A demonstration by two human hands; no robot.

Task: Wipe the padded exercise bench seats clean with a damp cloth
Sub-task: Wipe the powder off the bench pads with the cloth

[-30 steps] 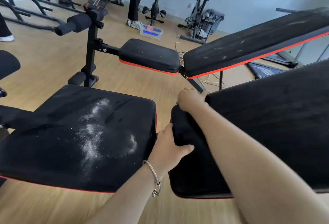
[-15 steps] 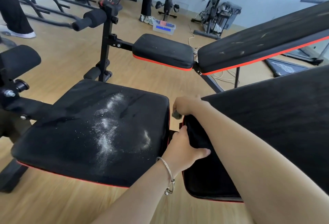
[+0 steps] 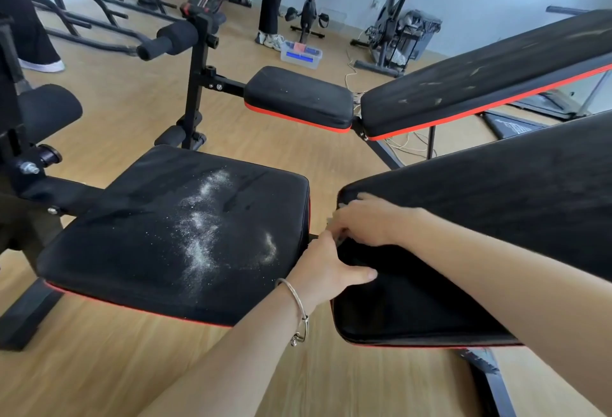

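- Black padding trimmed in red covers the near seat pad [image 3: 139,244], which lies flat on the left. A streak of white powder [image 3: 202,234] runs across its middle and right part.
- Just right of it, across a narrow gap, the backrest pad [image 3: 496,218] slopes up and away to the right.
- The left hand [image 3: 326,267] is at the lower end of the backrest pad. Its grip is clamped on the pad's edge, with the thumb flat on top and the fingers over the edge, out of sight.
- A silver bracelet [image 3: 299,310] sits on the left wrist.
- The right hand [image 3: 367,221] is on the same end, just above the left, with its fingers curled and blurred. I cannot tell whether its grip holds anything.
- Behind stands a second bench on the wooden floor [image 3: 99,367]. Its far seat pad [image 3: 298,98] carries a few white specks, and its far backrest [image 3: 480,78] has pale smears.
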